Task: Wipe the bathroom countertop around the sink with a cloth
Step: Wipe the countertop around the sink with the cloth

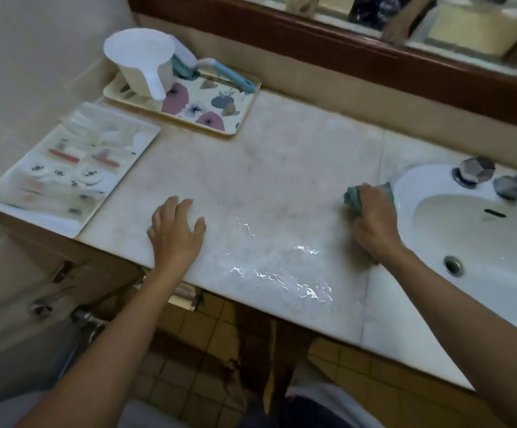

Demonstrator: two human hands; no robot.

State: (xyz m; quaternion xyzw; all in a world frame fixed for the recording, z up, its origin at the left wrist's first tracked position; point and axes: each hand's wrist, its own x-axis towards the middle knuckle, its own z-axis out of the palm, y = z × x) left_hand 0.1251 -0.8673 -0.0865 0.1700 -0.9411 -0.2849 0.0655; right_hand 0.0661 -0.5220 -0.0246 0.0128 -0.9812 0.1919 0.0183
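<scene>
right now the right hand (374, 219) fingers clamp the cloth (352, 196) beside the sink (405, 183). left hand (175, 231) fingers lie apart on the desk (281, 156). best press flat, following the rim.

The countertop (281, 168) looks like pale polished marble, glossy where wet near the front edge. The cloth (354, 196) is soft teal fabric. The sink (479, 242) is glossy white ceramic; its tap (516, 188) shiny chrome metal. The far-left jug (142, 64) is matt white plastic.
</scene>
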